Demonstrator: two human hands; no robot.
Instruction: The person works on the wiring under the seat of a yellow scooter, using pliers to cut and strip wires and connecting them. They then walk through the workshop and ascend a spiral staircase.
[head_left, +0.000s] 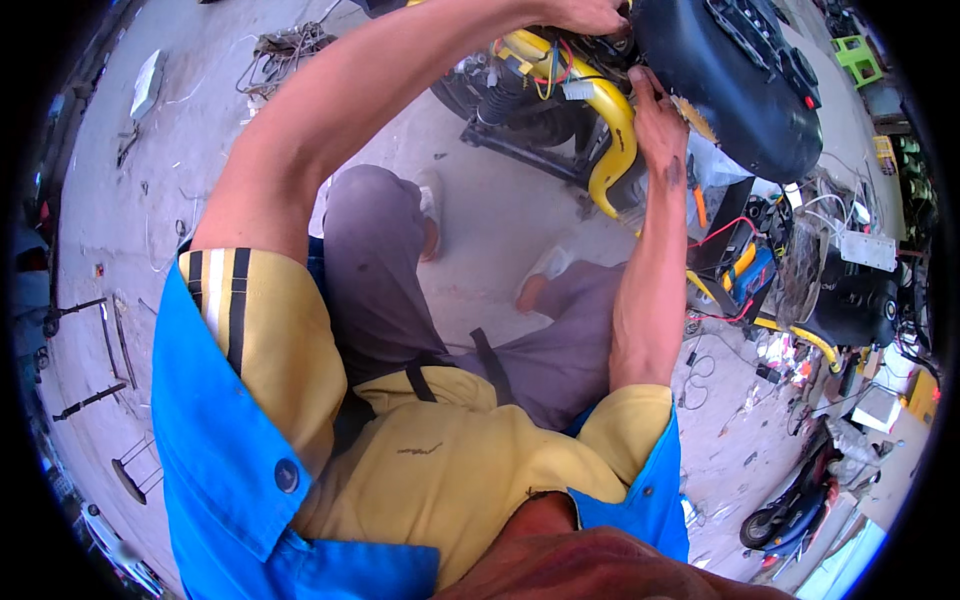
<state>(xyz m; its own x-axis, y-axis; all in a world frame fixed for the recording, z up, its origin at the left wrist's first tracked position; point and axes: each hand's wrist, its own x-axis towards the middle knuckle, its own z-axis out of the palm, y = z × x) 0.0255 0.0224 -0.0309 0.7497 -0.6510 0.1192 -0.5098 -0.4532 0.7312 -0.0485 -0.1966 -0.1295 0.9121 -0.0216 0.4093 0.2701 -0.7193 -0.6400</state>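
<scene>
A black padded seat (725, 80) of a yellow-framed scooter or bike is tipped up at the top right. My left hand (585, 14) reaches across to the seat's near edge, its fingers bent in over dark parts there; what they pinch is hidden. Below it, my right hand (660, 120) touches the seat's underside with fingers stretched upward, some of them out of sight. A torn brownish edge (695, 120) shows beside that hand. Between my hands and the wheel bends a thick yellow frame tube (612, 130). Thin coloured wires and a white connector (578, 91) hang along the tube.
My bent legs (375, 260) flank the concrete floor before the bike. At right lie cables, a blue-and-yellow part (750, 275) and another black seat (855, 305). A motorbike (795, 505) stands lower right, a green stool (857, 60) upper right. Metal frames (110, 345) lie at left.
</scene>
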